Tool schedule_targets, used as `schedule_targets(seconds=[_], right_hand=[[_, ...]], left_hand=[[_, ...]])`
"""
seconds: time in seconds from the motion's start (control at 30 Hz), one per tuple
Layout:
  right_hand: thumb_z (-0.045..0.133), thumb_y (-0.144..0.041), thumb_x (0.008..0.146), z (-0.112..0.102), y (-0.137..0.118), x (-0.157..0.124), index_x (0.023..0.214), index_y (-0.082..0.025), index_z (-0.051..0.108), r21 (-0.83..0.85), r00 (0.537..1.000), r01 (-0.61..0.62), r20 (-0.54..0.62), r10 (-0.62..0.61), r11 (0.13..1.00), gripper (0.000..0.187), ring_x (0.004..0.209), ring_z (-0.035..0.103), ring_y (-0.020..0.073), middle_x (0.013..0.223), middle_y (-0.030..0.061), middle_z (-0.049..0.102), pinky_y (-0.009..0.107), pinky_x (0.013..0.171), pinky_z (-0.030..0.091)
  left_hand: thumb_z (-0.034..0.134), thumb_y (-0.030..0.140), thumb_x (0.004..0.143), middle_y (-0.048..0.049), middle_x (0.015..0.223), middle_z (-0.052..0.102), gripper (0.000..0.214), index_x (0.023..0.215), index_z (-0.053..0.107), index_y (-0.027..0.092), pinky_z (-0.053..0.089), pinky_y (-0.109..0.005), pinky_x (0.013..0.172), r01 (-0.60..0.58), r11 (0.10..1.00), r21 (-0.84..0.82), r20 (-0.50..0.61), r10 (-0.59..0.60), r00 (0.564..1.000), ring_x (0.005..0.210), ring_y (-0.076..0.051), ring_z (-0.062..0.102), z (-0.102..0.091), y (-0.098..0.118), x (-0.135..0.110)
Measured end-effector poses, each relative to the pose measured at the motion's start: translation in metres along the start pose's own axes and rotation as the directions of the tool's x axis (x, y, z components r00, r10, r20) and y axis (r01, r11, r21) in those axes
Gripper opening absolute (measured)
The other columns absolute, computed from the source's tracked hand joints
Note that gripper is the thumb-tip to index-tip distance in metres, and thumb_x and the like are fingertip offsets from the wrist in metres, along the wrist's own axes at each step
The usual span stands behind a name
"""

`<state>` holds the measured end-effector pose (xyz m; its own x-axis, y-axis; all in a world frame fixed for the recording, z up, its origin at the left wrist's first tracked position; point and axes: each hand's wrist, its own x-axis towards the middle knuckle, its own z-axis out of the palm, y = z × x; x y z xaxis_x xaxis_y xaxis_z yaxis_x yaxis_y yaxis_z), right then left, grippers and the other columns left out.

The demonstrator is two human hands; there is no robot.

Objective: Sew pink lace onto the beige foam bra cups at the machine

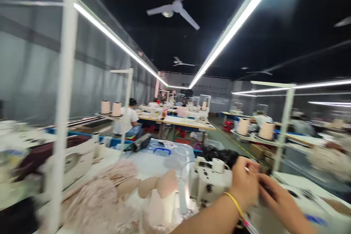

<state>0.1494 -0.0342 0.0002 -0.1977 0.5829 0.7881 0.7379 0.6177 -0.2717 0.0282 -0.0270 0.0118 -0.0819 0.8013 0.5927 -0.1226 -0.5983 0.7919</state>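
Note:
My left hand (244, 182), with a yellow band at the wrist, is raised to the right of a white sewing machine head (212, 182). Its fingers are curled and closed. Against it, my right hand (278, 197) has its fingers bent inward, their tips meeting the left hand. Whatever lies between the fingers is hidden and blurred. Behind the left hand shows a dark, shiny bundle (219, 153). Beige-pink fabric pieces (109, 193) and molded cups (160, 182) lie on the table to the left of the machine.
A clear plastic bin lid (170, 153) with a blue handle is beyond the fabric. A white post (65, 98) stands at left. Thread cones (265, 131) sit on a stand at right. A seated person (131, 119) and others work at tables farther back.

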Motion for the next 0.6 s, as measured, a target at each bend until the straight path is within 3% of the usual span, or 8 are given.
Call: schedule_targets(seconds=[0.1, 0.2, 0.27, 0.33, 0.43, 0.6], right_hand=[[0.049, -0.062, 0.102, -0.011, -0.012, 0.006, 0.088, -0.023, 0.073, -0.018, 0.997, -0.023, 0.068, 0.024, 1.000, 0.049, 0.083, 0.075, 0.0244, 0.089, 0.0086, 0.078, 0.041, 0.077, 0.064], [0.069, -0.043, 0.103, -0.010, 0.028, 0.013, 0.110, -0.017, 0.072, -0.057, 0.989, -0.069, 0.128, 0.076, 0.996, 0.027, 0.092, 0.074, 0.0190, 0.106, 0.0044, 0.076, 0.039, 0.085, 0.063], [0.071, -0.037, 0.103, -0.008, 0.057, 0.015, 0.117, -0.017, 0.070, -0.058, 0.987, -0.085, 0.132, 0.092, 0.995, 0.025, 0.095, 0.074, 0.0195, 0.110, 0.0048, 0.075, 0.039, 0.084, 0.063], [0.071, -0.031, 0.103, -0.002, 0.071, 0.017, 0.122, -0.018, 0.070, -0.027, 0.989, -0.046, 0.137, 0.050, 0.999, 0.024, 0.102, 0.074, 0.0210, 0.118, 0.0055, 0.075, 0.043, 0.092, 0.062], [0.071, -0.027, 0.103, 0.008, 0.074, 0.018, 0.114, -0.018, 0.073, 0.022, 0.990, 0.027, 0.140, -0.030, 0.999, 0.015, 0.116, 0.071, 0.0235, 0.121, 0.0058, 0.075, 0.049, 0.104, 0.057], [0.069, -0.024, 0.103, 0.018, 0.082, 0.020, 0.111, -0.018, 0.074, 0.043, 0.992, 0.055, 0.115, -0.059, 0.998, 0.010, 0.114, 0.071, 0.0228, 0.119, 0.0053, 0.076, 0.048, 0.102, 0.057]], left_hand=[[0.067, 0.080, 0.082, 0.0038, 0.069, 0.051, 0.061, 0.079, 0.052, 0.021, 0.047, -0.025, 0.064, 0.046, 0.982, -0.181, 0.051, -0.038, 0.998, 0.064, -0.013, 0.048, 0.011, 0.019, -0.002], [0.076, 0.085, 0.069, 0.0081, 0.065, 0.042, 0.071, 0.078, 0.043, 0.023, 0.038, -0.019, 0.052, 0.132, 0.933, -0.333, 0.145, -0.088, 0.986, 0.056, -0.009, 0.037, 0.019, 0.006, 0.018], [0.081, 0.083, 0.067, 0.0088, 0.064, 0.042, 0.072, 0.077, 0.044, 0.022, 0.039, -0.018, 0.050, 0.170, 0.908, -0.382, 0.104, -0.141, 0.985, 0.054, -0.008, 0.037, 0.025, -0.010, 0.031], [0.084, 0.078, 0.069, 0.0084, 0.065, 0.043, 0.070, 0.076, 0.045, 0.021, 0.035, -0.015, 0.046, 0.197, 0.905, -0.377, 0.112, -0.167, 0.980, 0.053, -0.006, 0.036, 0.026, -0.018, 0.034], [0.085, 0.072, 0.073, 0.0086, 0.063, 0.042, 0.065, 0.076, 0.047, 0.020, 0.028, -0.014, 0.040, 0.266, 0.902, -0.341, 0.131, -0.235, 0.963, 0.050, -0.005, 0.032, 0.023, -0.016, 0.032], [0.076, 0.067, 0.084, 0.0104, 0.056, 0.037, 0.059, 0.073, 0.039, 0.022, 0.020, -0.016, 0.035, 0.471, 0.849, -0.238, 0.220, -0.425, 0.878, 0.041, -0.004, 0.022, 0.023, -0.009, 0.049]])
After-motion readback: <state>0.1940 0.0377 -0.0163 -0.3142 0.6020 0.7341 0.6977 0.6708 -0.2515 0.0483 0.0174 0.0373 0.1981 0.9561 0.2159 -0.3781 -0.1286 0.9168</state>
